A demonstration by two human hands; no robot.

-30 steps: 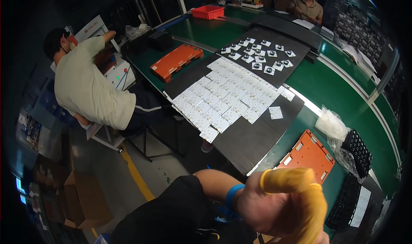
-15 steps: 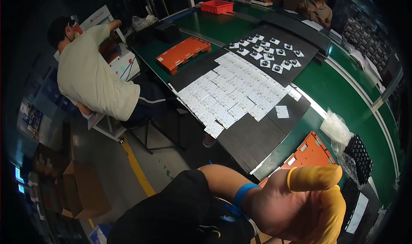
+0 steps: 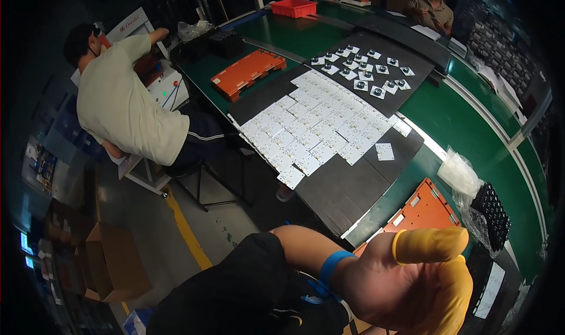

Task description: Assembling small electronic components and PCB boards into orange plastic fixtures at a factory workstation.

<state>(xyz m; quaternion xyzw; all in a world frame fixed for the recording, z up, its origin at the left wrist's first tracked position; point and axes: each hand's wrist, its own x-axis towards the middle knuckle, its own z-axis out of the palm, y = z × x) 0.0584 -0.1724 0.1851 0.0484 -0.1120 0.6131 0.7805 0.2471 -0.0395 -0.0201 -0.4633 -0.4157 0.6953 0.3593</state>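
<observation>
Raised hand [image 3: 406, 279] in yellow finger cots [image 3: 432, 246]

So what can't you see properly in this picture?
- Hand with yellow finger covers, head view: fingertips cut off by the bottom edge; which hand it is, and anything it holds, is unclear.
- Other hand: not in view.
- Small white square boards: too small to show detail.
- Black tray: partly covered by a clear plastic bag.

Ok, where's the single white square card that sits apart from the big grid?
In the head view, the lone white card lies on the black mat, just right of the grid of white cards, centre-right of the picture.
</observation>
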